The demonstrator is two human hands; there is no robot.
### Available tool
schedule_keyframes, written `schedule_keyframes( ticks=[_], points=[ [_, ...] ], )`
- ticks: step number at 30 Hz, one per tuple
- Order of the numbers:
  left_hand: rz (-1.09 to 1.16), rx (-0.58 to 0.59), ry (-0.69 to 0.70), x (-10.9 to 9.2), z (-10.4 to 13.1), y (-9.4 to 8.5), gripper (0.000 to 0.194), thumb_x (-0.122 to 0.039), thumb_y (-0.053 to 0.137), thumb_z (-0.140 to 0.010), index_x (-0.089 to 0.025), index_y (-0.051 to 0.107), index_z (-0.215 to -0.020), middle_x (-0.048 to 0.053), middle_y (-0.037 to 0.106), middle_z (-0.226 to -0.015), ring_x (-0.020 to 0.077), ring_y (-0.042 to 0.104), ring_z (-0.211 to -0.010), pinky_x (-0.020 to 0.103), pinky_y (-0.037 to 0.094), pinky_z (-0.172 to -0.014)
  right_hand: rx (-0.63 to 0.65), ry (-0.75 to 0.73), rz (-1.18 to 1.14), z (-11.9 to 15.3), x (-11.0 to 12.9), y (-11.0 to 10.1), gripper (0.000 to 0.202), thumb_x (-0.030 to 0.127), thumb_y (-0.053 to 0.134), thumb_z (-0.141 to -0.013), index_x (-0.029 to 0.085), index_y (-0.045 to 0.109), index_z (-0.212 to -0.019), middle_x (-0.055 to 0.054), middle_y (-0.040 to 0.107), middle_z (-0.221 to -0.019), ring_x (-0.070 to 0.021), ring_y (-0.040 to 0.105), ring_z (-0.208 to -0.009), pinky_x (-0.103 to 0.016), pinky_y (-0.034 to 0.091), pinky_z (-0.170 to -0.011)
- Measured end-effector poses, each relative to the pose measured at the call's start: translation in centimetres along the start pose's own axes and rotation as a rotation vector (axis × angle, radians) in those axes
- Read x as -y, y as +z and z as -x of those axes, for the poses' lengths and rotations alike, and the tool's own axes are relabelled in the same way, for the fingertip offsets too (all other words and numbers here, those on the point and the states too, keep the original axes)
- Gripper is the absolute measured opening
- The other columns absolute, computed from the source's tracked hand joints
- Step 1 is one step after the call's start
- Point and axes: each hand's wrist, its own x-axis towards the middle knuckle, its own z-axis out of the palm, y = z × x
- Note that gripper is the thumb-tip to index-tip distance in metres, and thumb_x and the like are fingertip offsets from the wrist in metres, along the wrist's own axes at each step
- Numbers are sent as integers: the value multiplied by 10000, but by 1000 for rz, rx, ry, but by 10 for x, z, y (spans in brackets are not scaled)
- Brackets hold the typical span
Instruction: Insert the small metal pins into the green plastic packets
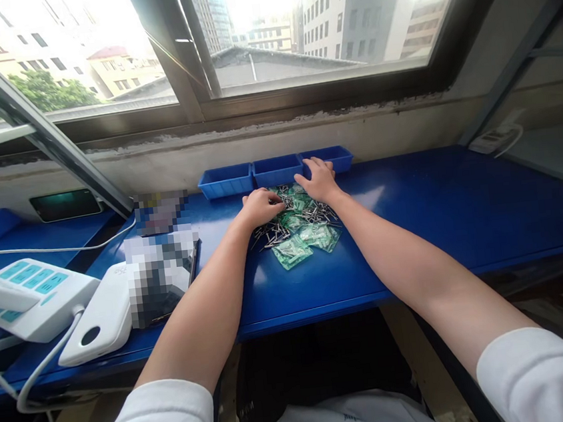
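A pile of metal screw-like pieces (269,234) mixed with small clear-green packets (292,252) lies on the blue table. My left hand (262,207) rests at the pile's upper left, its fingers curled over the pieces; what they hold, if anything, is hidden. At the upper right of the pile is my right hand (319,179), fingers apart, with its fingertips by the front edge of the right blue bin (340,158). The middle blue bin (277,171) and the left blue bin (226,182) stand beside it in a row behind the pile.
To the left on the table (438,221) are a white power bank (104,313), a white power strip (38,290) with cables, and blurred items. A phone (66,205) leans by the wall. Metal shelf posts rise at both sides, below a window.
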Motion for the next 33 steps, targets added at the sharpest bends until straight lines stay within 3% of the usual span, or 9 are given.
schedule_keyframes(
  ticks=[10, 18, 24, 30, 33],
  points=[
    [51, 55, 24, 1, 1, -1, 243, -396, 594, -704, -261, 740, -844, 57, 648, -983, 300, 562, -1004, 434, 396, -912, 179, -284, -32, 16, 26, 7, 405, 413, 566, -829, 170, 638, -1145, -105, 576, -1224, -312, 425, -1131, -455, 351, -959],
    [100, 44, -26, 0, 1, -2, 213, -380, 601, -698, -259, 739, -805, 28, 688, -965, 268, 587, -949, 369, 411, -871, 269, -341, -82, 17, 24, 7, 238, 318, 543, -835, 200, 717, -946, -57, 659, -1081, -255, 480, -1058, -404, 346, -957],
    [41, 17, -77, -7, -1, 2, 172, -339, 587, -672, -236, 723, -695, 40, 693, -830, 297, 599, -907, 397, 393, -839, 319, -340, -73, 15, 22, 10, 267, 171, 517, -771, 214, 735, -921, -28, 672, -1081, -252, 482, -1068, -396, 353, -964],
    [-6, 28, -168, -17, -3, 2, 144, -301, 588, -647, -224, 701, -601, 49, 637, -602, 311, 613, -828, 415, 378, -820, 332, -333, -65, 15, 23, 10, 307, 144, 488, -766, 208, 732, -941, -23, 673, -1091, -256, 479, -1060, -396, 361, -960],
    [-17, 23, -158, -17, -4, 2, 159, -307, 588, -659, -219, 681, -565, 53, 627, -586, 308, 619, -823, 404, 382, -812, 316, -331, -57, 16, 24, 9, 316, 154, 496, -773, 196, 716, -995, -35, 670, -1096, -262, 484, -1046, -395, 376, -947]
  ],
)
